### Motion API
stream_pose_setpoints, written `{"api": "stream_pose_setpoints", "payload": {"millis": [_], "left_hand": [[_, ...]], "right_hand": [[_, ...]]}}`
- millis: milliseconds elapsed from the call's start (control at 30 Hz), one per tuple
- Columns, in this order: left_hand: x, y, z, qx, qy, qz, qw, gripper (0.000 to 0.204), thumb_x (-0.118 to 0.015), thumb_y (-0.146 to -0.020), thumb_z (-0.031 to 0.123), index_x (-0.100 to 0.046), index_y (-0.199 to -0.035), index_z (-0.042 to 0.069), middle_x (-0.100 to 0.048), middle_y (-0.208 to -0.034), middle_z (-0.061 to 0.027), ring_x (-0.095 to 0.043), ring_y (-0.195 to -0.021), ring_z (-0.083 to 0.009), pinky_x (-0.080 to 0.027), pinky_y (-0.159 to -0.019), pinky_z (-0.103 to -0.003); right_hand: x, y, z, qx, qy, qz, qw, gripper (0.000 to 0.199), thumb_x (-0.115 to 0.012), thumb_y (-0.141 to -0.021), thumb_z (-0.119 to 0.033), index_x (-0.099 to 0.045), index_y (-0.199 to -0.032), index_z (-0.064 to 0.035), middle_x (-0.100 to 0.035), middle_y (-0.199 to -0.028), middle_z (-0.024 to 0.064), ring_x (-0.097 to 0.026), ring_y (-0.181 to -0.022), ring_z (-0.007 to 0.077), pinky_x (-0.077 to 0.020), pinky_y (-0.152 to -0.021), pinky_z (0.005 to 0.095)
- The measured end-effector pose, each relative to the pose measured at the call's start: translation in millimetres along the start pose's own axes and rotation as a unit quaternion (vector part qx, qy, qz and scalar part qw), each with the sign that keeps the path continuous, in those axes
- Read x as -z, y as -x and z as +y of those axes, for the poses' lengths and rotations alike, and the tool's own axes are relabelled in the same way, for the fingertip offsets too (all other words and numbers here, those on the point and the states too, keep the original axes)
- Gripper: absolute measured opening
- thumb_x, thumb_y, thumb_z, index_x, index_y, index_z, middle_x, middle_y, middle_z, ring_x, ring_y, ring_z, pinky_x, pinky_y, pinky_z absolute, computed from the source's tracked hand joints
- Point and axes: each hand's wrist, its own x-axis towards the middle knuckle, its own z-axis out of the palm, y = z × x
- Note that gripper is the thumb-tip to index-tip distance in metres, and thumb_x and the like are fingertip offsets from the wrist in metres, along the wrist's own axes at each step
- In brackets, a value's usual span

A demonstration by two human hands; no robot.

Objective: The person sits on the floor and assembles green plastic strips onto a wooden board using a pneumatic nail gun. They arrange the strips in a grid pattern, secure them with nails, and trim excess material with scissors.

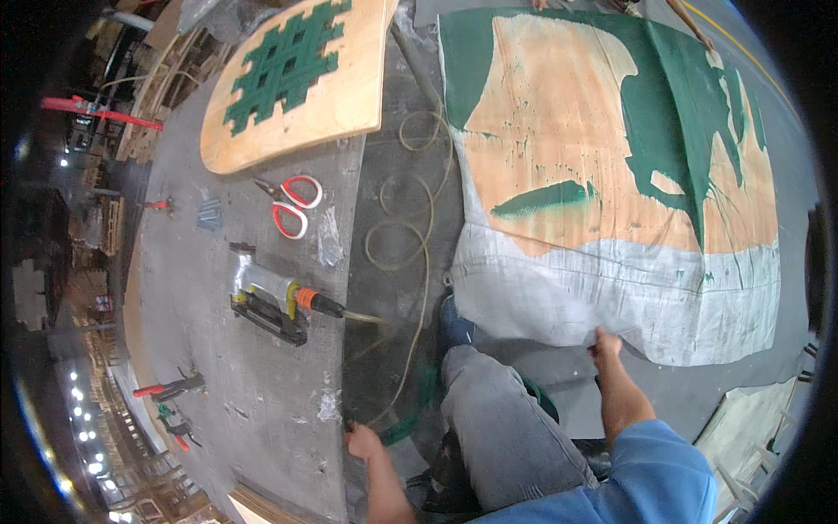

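the closed right hand (604,347) gripped the stained sheet (550,293) ahead; the left hand (361,442) curled beside the table (279,384), its hold unclear.

A broad gray worktable (262,375) with a scuffed, blotchy top stands here, and past it 1 thin yellow line (731,36) runs along the gray floor (768,51) at the far right. Over to the left the hall falls dim; I make out stacked pale wooden pieces (113,223), light-brown wooden frames (153,502) and small white lights (85,434).
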Motion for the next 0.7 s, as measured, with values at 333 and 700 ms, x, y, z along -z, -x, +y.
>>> {"api": "stream_pose_setpoints", "payload": {"millis": [333,700], "left_hand": [[9.2,3.6,-9.3,-0.084,0.162,0.14,0.973,0.043,-0.058,-0.094,0.017,-0.064,-0.126,-0.01,-0.072,-0.107,-0.03,-0.072,-0.093,-0.041,-0.056,-0.086,-0.048],[23.0,41.9,13.9,-0.057,0.293,0.027,0.954,0.057,-0.048,-0.096,0.011,-0.044,-0.152,-0.001,-0.057,-0.139,-0.0291,-0.065,-0.113,-0.0418,-0.055,-0.089,-0.051]], "right_hand": [[-16.4,84.7,29.9,0.059,0.625,-0.269,0.731,0.018,-0.059,-0.091,-0.016,-0.073,-0.089,-0.0054,-0.075,-0.094,0.0184,-0.073,-0.075,0.0275,-0.0593,-0.067,0.0413],[-62.0,71.5,17.3,0.156,0.598,-0.344,0.707,0.073,-0.067,-0.09,-0.051,-0.046,-0.152,-0.0185,-0.062,-0.139,0.0151,-0.059,-0.129,0.0305,-0.047,-0.104,0.048]]}}
